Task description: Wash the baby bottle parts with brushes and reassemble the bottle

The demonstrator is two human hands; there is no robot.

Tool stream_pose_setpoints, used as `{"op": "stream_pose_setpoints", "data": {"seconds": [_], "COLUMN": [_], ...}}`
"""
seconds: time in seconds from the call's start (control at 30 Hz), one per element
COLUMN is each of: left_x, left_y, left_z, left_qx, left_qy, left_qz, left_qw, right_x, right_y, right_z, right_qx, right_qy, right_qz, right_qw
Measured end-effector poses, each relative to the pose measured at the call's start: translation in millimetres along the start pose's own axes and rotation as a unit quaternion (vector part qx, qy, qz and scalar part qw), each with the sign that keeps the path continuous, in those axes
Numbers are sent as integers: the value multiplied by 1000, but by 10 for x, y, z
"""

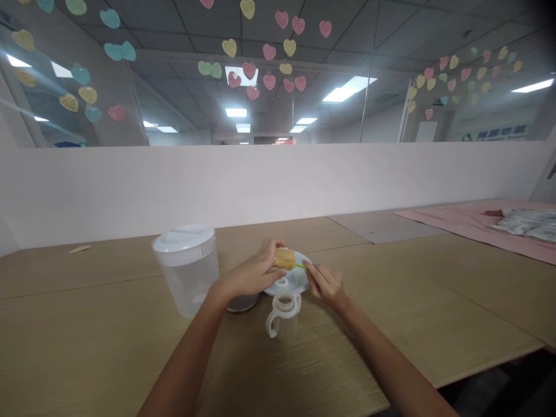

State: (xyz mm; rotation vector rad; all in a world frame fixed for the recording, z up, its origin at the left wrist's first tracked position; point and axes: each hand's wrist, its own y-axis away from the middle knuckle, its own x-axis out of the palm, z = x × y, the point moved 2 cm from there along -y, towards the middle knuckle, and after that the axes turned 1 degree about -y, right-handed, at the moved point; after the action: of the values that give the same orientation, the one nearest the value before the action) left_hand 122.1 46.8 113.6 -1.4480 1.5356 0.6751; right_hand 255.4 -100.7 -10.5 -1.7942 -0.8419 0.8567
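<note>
Below the grip, a wide wood-toned table (391,313), seamed into panels, greyer (382,226) beyond and to the right. Directly under the grip, a white plate (300,284). Just nearer, an upright clear bottle (285,318) with white handles. Left of it, a round grey object (244,303), partly hidden, then a lidded translucent container (189,278). Well left, a flat pale oval (80,249). Well right, a pink cloth (456,226).
</note>
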Motion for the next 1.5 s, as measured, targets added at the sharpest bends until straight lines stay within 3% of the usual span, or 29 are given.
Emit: {"op": "stream_pose_setpoints", "data": {"seconds": [0.2,0.4,0.53,0.6,0.7,0.83,0.93,1.07,1.33,1.5], "left_x": [-48,-6,21,-6,-75,-117,-106,-29,300,362], "left_y": [12,-46,-49,-45,-57,-83,-84,-99,-234,-249], "left_z": [-38,49,128,153,226,421,562,738,1152,1267], "left_qx": [-4,-67,-119,-115,-114,-182,-227,-281,-348,-334], "left_qy": [24,76,103,72,-23,-144,-210,-268,-258,-243], "left_qz": [-18,-50,-11,-18,-88,-148,-119,-21,68,100], "left_qw": [1000,994,987,991,989,961,944,921,899,905], "right_x": [-10,-24,-35,-13,71,201,243,235,253,246], "right_y": [-8,-16,-16,-11,13,79,113,111,126,120], "right_z": [6,29,41,42,31,-9,-56,-98,-104,-110], "right_qx": [4,-8,-32,-31,2,55,109,170,170,168], "right_qy": [-8,-20,-30,-31,-12,-2,-13,-36,-41,-36], "right_qz": [-6,-4,0,16,63,128,145,140,158,156], "right_qw": [1000,1000,999,999,998,990,983,975,972,973]}}
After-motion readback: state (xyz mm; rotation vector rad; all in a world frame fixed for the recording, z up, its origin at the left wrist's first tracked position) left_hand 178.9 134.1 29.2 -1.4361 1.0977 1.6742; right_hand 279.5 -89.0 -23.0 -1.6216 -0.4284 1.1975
